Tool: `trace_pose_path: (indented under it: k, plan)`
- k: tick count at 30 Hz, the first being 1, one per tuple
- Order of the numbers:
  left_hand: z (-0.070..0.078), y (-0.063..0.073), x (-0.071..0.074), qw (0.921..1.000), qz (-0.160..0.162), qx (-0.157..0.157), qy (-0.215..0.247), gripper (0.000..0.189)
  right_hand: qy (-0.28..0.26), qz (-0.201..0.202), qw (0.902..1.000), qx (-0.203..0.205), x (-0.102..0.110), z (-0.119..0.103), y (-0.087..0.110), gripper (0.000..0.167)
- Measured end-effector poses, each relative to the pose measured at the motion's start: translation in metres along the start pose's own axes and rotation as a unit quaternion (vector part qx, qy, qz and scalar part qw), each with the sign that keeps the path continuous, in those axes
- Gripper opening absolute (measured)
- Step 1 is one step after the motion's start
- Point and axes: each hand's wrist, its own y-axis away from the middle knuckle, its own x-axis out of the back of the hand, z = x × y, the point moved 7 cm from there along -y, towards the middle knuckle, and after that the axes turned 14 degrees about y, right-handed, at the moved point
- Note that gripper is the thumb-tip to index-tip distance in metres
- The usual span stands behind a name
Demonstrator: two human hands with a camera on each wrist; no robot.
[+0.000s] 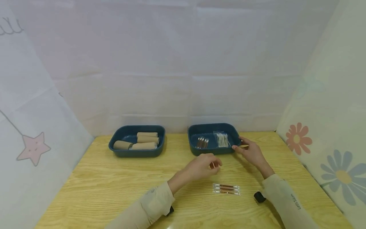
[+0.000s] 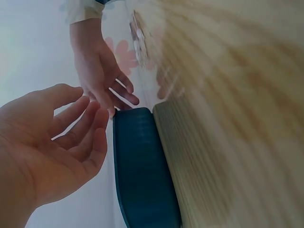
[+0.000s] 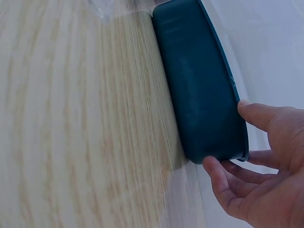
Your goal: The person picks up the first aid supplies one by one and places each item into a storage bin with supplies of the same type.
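Note:
At the right of the table is a dark blue tray (image 1: 213,150). Inside it lie several brown-filled swabs (image 1: 202,143) and a clear bag of white cotton swabs (image 1: 222,140). My right hand (image 1: 252,153) holds the tray's front right corner, thumb on the front rim and fingers around the right end, as the right wrist view also shows. In front of the tray my left hand (image 1: 201,167) hovers with loosely bent fingers and nothing in them. Below it, brown-filled swabs (image 1: 226,189) in clear wrapping lie side by side on the wood-grain table (image 1: 120,184).
A second dark blue tray (image 1: 136,153) stands at the back left with several tan rolled bandages (image 1: 144,146) in it. White cloth (image 1: 177,63) rises behind the table, and patterned cloth (image 1: 323,133) flanks its right side.

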Motion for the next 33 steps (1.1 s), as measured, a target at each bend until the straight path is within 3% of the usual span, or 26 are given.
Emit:
trace_pose_path:
  k: [6,12,16,20,27,33]
  plan:
    - [0.000,0.000,-0.013,0.9991,-0.037,0.006,-0.019,0.024,-0.004,0.002,1.0000,0.004,0.001,-0.001,0.003,0.084]
    - [-0.004,0.004,-0.027,0.9906,-0.091,0.039,-0.094,0.031,-0.001,0.003,1.0000,0.003,0.000,0.000,0.003,0.085]
    - [-0.001,0.006,-0.029,0.9854,-0.105,0.042,-0.128,0.033,-0.002,0.003,1.0000,0.002,0.000,0.000,0.002,0.086]
    - [-0.002,0.008,-0.030,0.9838,-0.113,0.047,-0.131,0.033,-0.001,0.003,1.0000,0.003,0.001,-0.001,0.000,0.087]
    - [-0.004,0.011,-0.038,0.9817,-0.151,0.024,-0.113,0.026,-0.003,0.002,1.0000,0.001,0.000,0.000,-0.001,0.088]
    - [-0.004,0.010,-0.040,0.9805,-0.143,0.024,-0.132,0.028,-0.009,0.003,1.0000,0.001,0.000,0.001,0.000,0.087]
